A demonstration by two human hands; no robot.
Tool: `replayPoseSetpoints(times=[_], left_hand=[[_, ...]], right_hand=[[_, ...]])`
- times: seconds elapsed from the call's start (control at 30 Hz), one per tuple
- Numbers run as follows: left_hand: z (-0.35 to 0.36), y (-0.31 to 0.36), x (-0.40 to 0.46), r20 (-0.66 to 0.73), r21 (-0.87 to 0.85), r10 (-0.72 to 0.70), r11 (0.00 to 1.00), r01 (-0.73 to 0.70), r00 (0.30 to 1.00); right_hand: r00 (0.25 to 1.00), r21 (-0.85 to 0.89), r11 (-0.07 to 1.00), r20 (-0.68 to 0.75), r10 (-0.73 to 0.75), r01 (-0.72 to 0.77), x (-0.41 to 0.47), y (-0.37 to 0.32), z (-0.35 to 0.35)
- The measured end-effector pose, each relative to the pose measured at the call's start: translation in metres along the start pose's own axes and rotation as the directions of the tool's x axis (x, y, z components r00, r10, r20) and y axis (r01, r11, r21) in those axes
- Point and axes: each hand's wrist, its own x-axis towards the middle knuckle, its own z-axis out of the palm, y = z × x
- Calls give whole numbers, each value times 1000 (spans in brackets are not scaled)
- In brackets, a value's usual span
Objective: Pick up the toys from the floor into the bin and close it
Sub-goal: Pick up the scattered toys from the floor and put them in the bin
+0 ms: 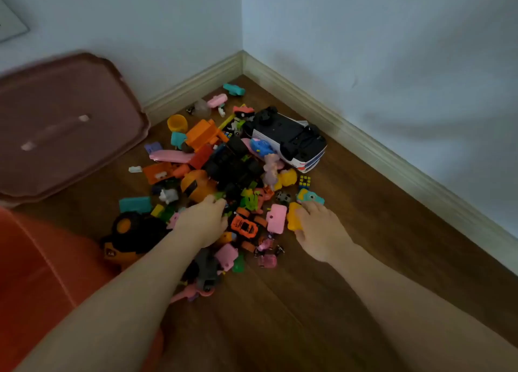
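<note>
A heap of several small plastic toys point(224, 175) lies on the wooden floor in the room's corner. An upturned white toy car point(291, 141) rests at the heap's far right. My left hand point(203, 221) reaches into the middle of the heap, its fingers curled over a small green toy point(220, 195). My right hand point(322, 231) lies at the heap's right edge with its fingers closing on a yellow toy point(293, 217), next to a pink block point(276, 218). The orange bin point(36, 273) shows at the lower left, partly cut off by the frame.
A brown bin lid point(61, 124) leans near the left wall, blurred. Two pale walls meet in a corner with a cream baseboard point(350, 136). Bare wooden floor point(308, 301) stretches in front of and to the right of the heap.
</note>
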Motion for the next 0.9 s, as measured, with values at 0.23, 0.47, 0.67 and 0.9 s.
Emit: replayPoseSetpoints(times=[0.23, 0.47, 0.67, 0.9], left_hand=[[25, -27, 5, 84, 17, 11, 1000, -12, 996], [34, -23, -9, 68, 119, 116, 985, -123, 991], [44, 5, 11, 20, 148, 74, 986, -76, 997], [76, -9, -1, -34, 259, 33, 966, -23, 999]], right_hand=[[984, 79, 988, 110, -141, 133, 15, -49, 11], [977, -20, 991, 173, -126, 131, 20, -74, 9], [981, -35, 989, 139, -137, 143, 38, -77, 19], [962, 53, 966, 92, -256, 252, 65, -92, 56]])
